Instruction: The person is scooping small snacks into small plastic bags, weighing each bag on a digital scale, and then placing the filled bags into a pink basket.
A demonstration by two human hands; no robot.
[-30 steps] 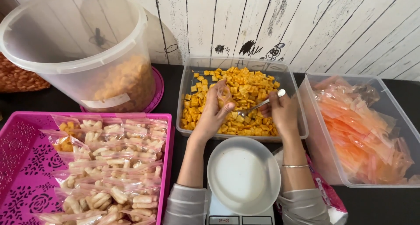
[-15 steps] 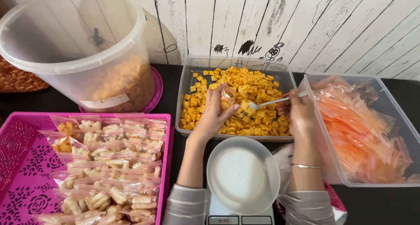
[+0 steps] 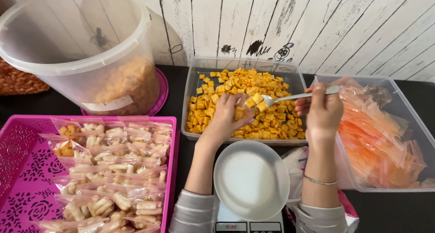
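Observation:
My left hand (image 3: 225, 119) holds a small clear plastic bag (image 3: 238, 107) open over a clear rectangular tub (image 3: 192, 83) filled with orange square crackers (image 3: 244, 85). My right hand (image 3: 322, 109) grips a metal spoon (image 3: 294, 96) by its handle. The spoon's bowl carries a few crackers and sits right at the mouth of the bag. Below both hands a white round dish (image 3: 251, 178) rests on a small digital scale (image 3: 248, 225).
A pink tray (image 3: 18, 156) at the left holds several filled snack bags (image 3: 118, 169). A large clear bucket (image 3: 86, 47) with orange snacks stands behind it. A clear tub (image 3: 419, 124) of empty orange-tinted bags is at the right. A white plank wall runs along the back.
My right hand dug the spoon into the crackers, then lifted it loaded and moved right. The spoon tip now meets the bag, which my left hand lowered slightly.

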